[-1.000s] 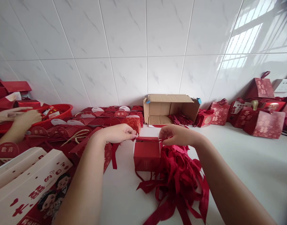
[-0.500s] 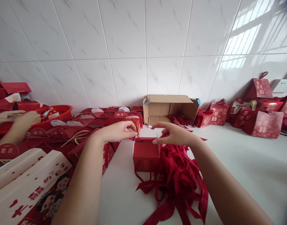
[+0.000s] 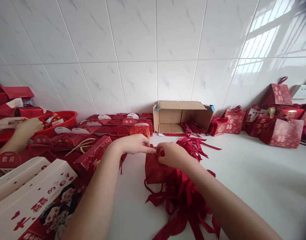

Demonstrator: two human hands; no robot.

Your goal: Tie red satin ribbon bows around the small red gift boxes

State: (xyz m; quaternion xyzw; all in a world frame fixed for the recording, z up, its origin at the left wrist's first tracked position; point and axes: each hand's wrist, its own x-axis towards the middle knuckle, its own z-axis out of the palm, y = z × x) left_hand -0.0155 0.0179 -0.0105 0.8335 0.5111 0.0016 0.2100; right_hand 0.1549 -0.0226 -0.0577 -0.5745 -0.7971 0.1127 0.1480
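Note:
A small red gift box (image 3: 156, 171) stands on the white table in front of me, with a dark red cord at its base. My left hand (image 3: 138, 144) pinches the box's top edge from the left, thumb and forefinger together. From the right, my right hand (image 3: 173, 154) closes its fingers on the same top, with a bit of red showing between them. Whether that bit is flap or ribbon I cannot tell. Beside the box and under my right forearm lies a heap of dark red ribbons (image 3: 185, 196).
A cardboard box (image 3: 168, 128) with red pieces inside lies against the tiled wall. Finished-looking red boxes (image 3: 280, 133) stand at right. Rows of red boxes (image 3: 113, 128) and white printed cartons (image 3: 30, 200) fill the left. Another person's hands (image 3: 25, 126) work by a red basin (image 3: 73, 116).
Both hands have come together and down onto the box's top, whose sides now draw inward. My right hand has moved left, and its fingers have closed.

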